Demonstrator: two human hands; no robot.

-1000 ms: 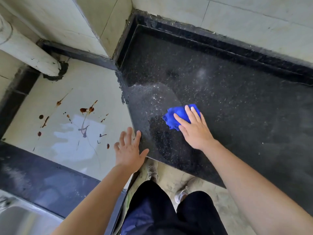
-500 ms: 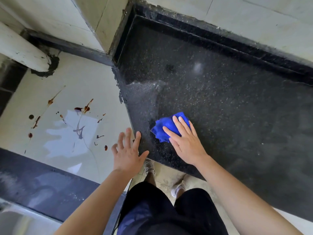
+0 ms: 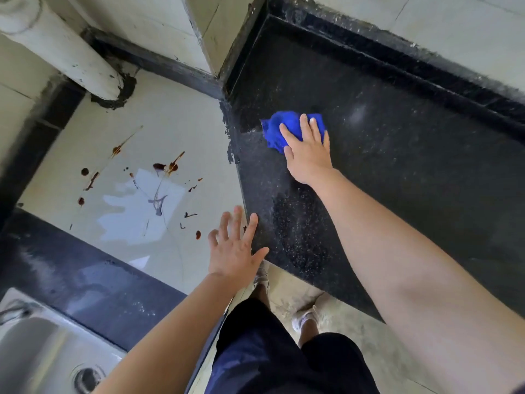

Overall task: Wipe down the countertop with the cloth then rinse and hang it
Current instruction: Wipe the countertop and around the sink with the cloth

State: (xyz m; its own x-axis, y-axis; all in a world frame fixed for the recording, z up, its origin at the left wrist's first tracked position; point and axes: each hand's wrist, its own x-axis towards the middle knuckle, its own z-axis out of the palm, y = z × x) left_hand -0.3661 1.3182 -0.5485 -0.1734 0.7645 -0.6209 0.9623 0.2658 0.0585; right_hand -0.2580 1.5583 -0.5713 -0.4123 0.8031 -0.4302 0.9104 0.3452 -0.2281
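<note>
White pipe, brown stains, pale tile, light shoes

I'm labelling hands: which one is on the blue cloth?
The right hand, pressing the blue cloth flat onto the black countertop; the left hand holds nothing, spread open at the counter's edge.

Much of cloth hidden under right hand, sink cut by edge

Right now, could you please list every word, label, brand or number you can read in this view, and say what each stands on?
None: no text can be read anywhere in this view.
The blue cloth, black countertop, stained pale surface, white pipe and steel sink show no lettering.
</note>
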